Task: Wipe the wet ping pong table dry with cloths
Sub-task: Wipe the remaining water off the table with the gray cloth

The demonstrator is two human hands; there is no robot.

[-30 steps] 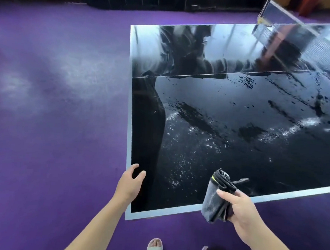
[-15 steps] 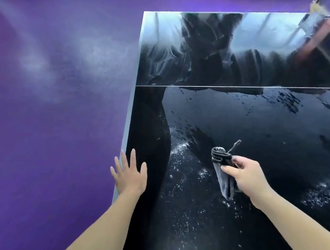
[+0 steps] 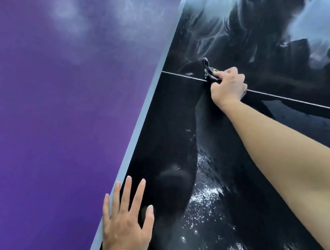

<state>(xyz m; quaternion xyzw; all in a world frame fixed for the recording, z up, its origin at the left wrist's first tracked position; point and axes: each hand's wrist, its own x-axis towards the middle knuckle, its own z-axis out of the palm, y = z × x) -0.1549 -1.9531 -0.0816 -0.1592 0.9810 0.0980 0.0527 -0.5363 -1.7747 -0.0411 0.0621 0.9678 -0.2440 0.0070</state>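
One table (image 3: 179,125), one cloth (image 3: 209,71), two hands.

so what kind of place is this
Probably an indoor sports or games room: a glossy dark ping pong table with a white centre line stands on purple sports flooring.

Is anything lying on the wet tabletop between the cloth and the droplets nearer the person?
Nothing visible: the right hand grips the cloth at the white centre line; only bare table separates it from the droplets.

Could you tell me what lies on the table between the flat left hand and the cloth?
In the head view, only wet black table lies between the left hand and the cloth gripped by the right hand: droplets, no objects.
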